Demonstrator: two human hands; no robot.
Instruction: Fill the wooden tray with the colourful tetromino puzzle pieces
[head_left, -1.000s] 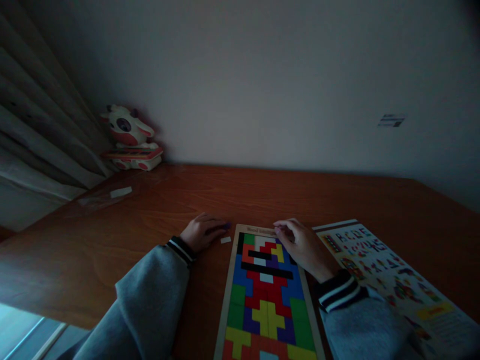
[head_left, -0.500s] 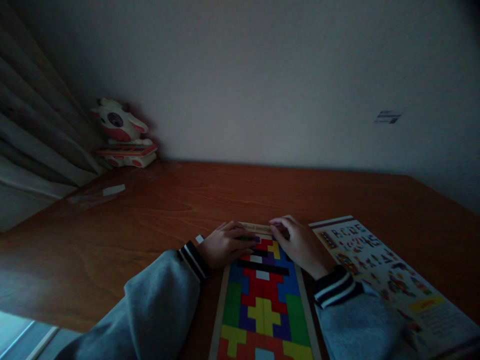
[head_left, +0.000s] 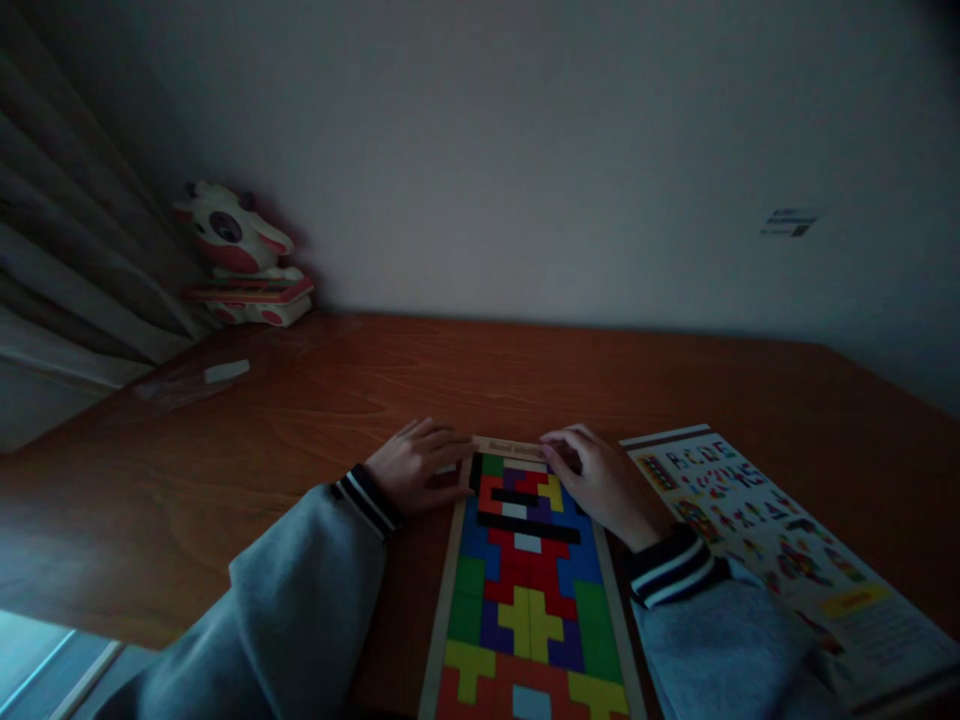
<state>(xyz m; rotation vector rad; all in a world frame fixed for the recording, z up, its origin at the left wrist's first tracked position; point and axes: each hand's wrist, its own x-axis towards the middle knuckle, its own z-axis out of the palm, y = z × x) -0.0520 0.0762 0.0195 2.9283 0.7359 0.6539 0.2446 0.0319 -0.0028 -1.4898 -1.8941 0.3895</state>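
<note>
A wooden tray puzzle [head_left: 527, 622] lies on the table in front of me, filled with red, yellow, green, blue, purple and white block pieces. Dark gaps show near its far end and at the far left corner. My left hand [head_left: 418, 466] is at the tray's far left side, fingers stretched out and fingertips at the rim. A small white piece [head_left: 447, 468] is partly visible under those fingers. At the far right corner, my right hand [head_left: 596, 482] has thumb and forefinger closed together on the tray's edge.
A printed pattern sheet [head_left: 784, 540] lies to the right, partly under my right sleeve. A cow-shaped toy keyboard [head_left: 244, 262] stands at the back left near the curtain [head_left: 67, 250]. Clear plastic with a white strip [head_left: 226, 371] lies before it. A wall [head_left: 525, 160] rises behind the table.
My left hand has moved left off the pieces to the tray's side, uncovering green and purple pieces and the far left gap. My right hand stays at the far right corner.
</note>
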